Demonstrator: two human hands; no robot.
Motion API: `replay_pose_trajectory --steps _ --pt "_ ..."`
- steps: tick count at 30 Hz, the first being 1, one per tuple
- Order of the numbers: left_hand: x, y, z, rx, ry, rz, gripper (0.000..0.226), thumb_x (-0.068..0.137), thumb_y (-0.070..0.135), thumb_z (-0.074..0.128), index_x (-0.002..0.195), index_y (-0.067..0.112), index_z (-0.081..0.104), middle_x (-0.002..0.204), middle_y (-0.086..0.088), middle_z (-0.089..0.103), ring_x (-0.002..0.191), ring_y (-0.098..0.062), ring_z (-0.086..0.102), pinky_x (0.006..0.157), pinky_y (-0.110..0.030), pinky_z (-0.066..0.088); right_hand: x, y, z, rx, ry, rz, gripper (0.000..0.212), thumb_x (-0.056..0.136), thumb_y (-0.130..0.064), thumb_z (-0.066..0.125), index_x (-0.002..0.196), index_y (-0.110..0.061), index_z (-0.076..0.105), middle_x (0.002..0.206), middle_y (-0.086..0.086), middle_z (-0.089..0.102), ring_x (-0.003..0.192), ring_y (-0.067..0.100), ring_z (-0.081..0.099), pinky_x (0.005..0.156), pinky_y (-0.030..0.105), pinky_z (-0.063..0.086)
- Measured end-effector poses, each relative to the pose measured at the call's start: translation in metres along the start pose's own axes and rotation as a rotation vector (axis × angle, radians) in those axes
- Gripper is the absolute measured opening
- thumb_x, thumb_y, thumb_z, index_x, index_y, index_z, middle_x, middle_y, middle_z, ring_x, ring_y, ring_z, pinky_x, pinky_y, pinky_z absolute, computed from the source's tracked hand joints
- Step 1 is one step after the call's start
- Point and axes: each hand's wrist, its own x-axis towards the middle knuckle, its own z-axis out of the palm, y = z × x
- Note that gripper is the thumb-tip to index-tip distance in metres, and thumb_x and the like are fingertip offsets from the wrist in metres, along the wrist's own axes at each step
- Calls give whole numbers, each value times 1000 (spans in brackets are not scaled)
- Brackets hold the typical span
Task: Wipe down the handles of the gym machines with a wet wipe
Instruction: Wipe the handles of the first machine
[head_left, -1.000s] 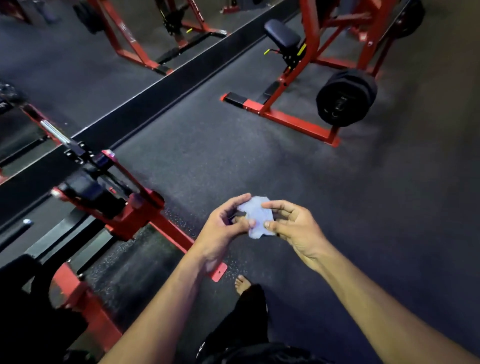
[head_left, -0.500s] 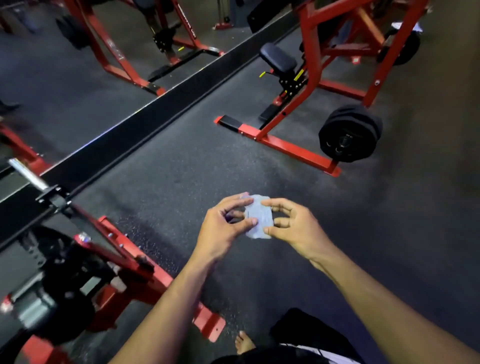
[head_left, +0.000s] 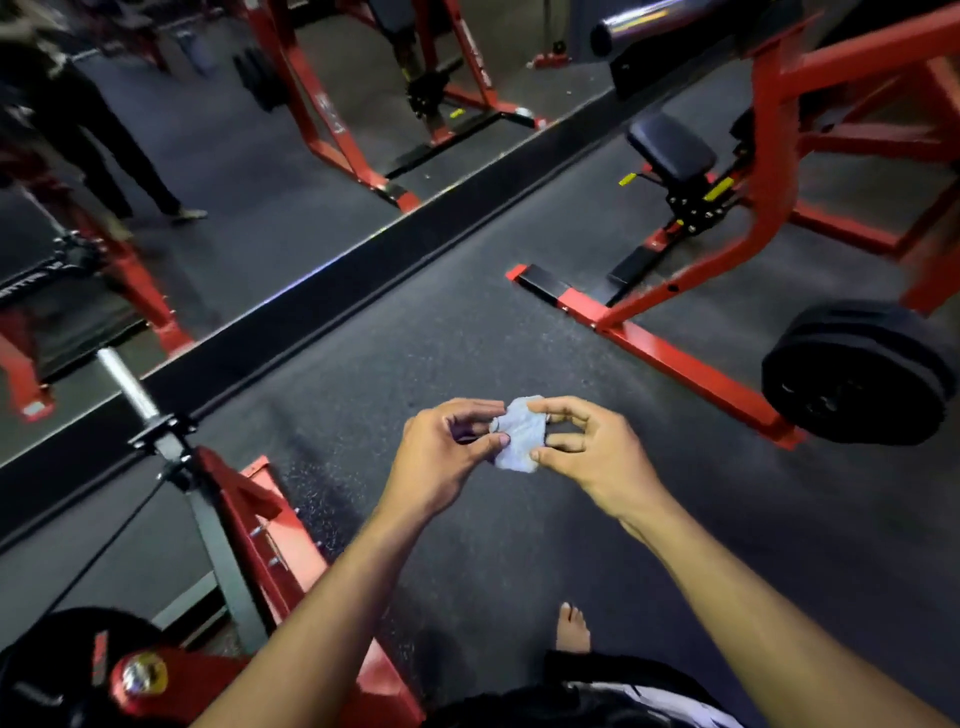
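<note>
My bare foot (head_left: 573, 627) stands on the dark floor (head_left: 467, 338). Above it, my left hand (head_left: 441, 457) and right hand (head_left: 589, 457) pinch the crumpled wet wipe (head_left: 519, 439) between curled fingers, held in mid-air. Beyond stands a red machine (head_left: 769, 208) with its black weight plate (head_left: 852, 376).

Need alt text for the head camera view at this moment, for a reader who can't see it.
Two bare hands, the left hand and the right hand, pinch a small crumpled wet wipe between them above a dark gym floor. A red machine with a black weight plate stands ahead on the right, and a wall mirror runs along the left.
</note>
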Motion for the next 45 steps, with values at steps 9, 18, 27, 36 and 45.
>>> replay_pose_trajectory --steps 9,18,27,36,45 --pt "108 -24 -78 -72 261 -51 44 77 -2 86 106 28 72 109 7 78 100 -17 75 94 -36 59 183 -33 51 -225 -293 -57 37 81 13 71 112 -8 70 133 -9 61 75 2 72 67 15 54" --pt "218 -53 -171 -122 388 -92 34 85 1 81 107 26 74 107 8 78 100 -13 74 88 -28 58 346 -68 121 -306 -471 -72 37 79 4 80 108 -16 72 132 -7 62 93 7 73 80 23 58" --pt "361 -67 -278 -39 480 -78 23 96 12 71 109 31 71 99 12 72 96 -12 70 86 -33 57 512 -117 201 -426 -460 -185 20 85 -8 76 89 -27 71 86 -11 74 81 6 71 75 22 55" --pt "503 -87 -347 -105 607 -84 19 97 22 67 115 26 59 102 7 66 92 -15 65 88 -41 54 707 -136 276 -365 -565 -231 14 85 -11 71 87 -26 69 78 -12 71 74 9 67 75 32 54" --pt "542 -99 -472 -218 975 -223 47 82 8 84 120 19 59 118 -13 67 106 -29 71 88 -41 61 812 -179 435 -216 -1125 -212 31 78 -13 85 105 -15 69 101 -6 73 92 7 69 82 20 55"
